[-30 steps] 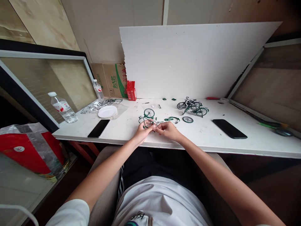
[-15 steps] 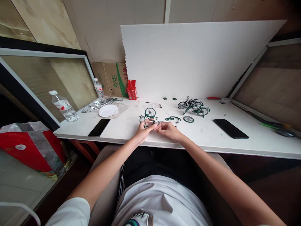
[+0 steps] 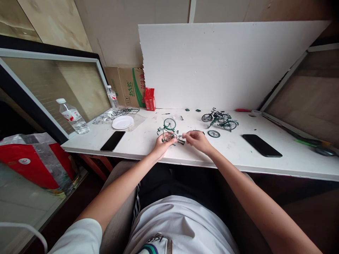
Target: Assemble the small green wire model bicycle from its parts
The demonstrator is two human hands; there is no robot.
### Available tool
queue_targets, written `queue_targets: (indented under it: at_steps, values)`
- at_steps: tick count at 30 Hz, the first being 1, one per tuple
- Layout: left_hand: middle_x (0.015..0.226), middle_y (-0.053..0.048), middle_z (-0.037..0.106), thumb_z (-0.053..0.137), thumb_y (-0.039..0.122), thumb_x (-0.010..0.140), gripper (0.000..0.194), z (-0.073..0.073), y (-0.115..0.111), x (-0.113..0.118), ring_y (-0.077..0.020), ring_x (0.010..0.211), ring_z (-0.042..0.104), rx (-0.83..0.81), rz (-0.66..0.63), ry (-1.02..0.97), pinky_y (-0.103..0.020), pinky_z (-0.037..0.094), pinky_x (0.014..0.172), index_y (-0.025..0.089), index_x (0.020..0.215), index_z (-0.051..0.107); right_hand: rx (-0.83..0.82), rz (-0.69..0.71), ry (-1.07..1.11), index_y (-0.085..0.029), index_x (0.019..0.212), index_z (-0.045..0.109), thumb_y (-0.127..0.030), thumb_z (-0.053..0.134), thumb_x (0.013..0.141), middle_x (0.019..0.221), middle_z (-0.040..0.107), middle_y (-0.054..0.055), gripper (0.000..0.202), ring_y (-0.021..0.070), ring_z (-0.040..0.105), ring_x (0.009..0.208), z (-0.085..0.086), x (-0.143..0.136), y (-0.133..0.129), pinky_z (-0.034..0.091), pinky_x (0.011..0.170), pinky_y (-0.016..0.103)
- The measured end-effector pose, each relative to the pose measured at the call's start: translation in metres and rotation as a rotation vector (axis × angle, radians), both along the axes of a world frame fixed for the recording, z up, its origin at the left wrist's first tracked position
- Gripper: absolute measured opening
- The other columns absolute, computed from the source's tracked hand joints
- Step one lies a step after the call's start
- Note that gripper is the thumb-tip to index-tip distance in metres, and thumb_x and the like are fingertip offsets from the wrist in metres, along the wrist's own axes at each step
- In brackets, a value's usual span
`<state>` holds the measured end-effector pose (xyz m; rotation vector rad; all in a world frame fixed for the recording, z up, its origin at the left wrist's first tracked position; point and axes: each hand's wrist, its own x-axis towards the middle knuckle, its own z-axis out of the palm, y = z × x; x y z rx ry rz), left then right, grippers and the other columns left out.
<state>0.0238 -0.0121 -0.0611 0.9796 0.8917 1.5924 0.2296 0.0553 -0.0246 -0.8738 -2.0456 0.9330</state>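
My left hand (image 3: 161,146) is closed around the lower part of a small green model bicycle (image 3: 170,128), keeping it just above the table's front edge. The model's spoked wheel points away from me, and its handlebar end is on the left. To its right, my right hand (image 3: 198,141) hovers low over the table with thumb and fingers pinched together. Whatever may be between those fingertips is too small to make out. Tiny loose parts (image 3: 181,142) lie between the two hands. A separate green-rimmed wheel (image 3: 214,133) rests just beyond my right hand.
Two more model bicycles, one black (image 3: 208,117) and one green (image 3: 229,125), stand at the right back. Phones lie left (image 3: 113,141) and right (image 3: 261,145). A white plate (image 3: 123,122), a water bottle (image 3: 74,118) and a red box (image 3: 150,100) are at the left.
My right hand has moved away from the model bicycle, to the right and slightly farther out, now covering the green parts there. My left hand still holds the bicycle in nearly the same place.
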Motion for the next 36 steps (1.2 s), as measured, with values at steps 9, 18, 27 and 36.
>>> queue_targets:
  at_steps: [9,18,27,36]
  values:
    - [0.096,-0.004,0.073,0.094,0.03,0.069,0.048,0.003,-0.002,0.006,-0.0167,0.087,0.069,0.078,0.152,0.04,-0.038,0.057,0.091,0.017,0.107,0.068,0.256,-0.225,-0.521,-0.022,0.091,0.083,-0.049,0.071,0.089,0.09,0.08,0.009,0.029,0.0218,0.068,0.073,0.008,0.06,0.043,0.045,0.064,0.032]
    - [0.103,-0.008,0.074,0.089,0.03,0.076,0.042,0.003,-0.001,0.004,-0.0177,0.09,0.068,0.148,0.245,0.151,-0.034,0.055,0.087,0.019,0.111,0.068,0.224,-0.229,-0.615,-0.021,0.085,0.08,-0.03,0.074,0.088,0.09,0.081,0.012,0.012,0.0243,0.07,0.075,0.005,0.049,0.033,0.045,0.064,0.032]
    - [0.111,-0.011,0.074,0.08,0.03,0.088,0.033,0.018,-0.011,0.007,-0.0214,0.102,0.07,0.276,0.362,0.279,-0.033,0.056,0.09,0.02,0.116,0.066,0.185,-0.108,0.168,-0.019,0.102,0.079,-0.061,0.076,0.09,0.098,0.078,0.011,0.044,0.0208,0.07,0.074,0.04,0.008,-0.018,0.058,0.051,0.031]
    - [0.117,-0.012,0.074,0.082,0.038,0.089,0.035,0.03,-0.024,0.016,-0.0244,0.101,0.071,0.302,0.402,0.308,-0.036,0.056,0.089,0.021,0.115,0.067,0.524,-0.14,0.155,-0.024,0.096,0.082,-0.049,0.074,0.097,0.097,0.083,0.009,0.026,0.0236,0.076,0.085,0.053,-0.005,-0.053,0.061,0.064,0.034]
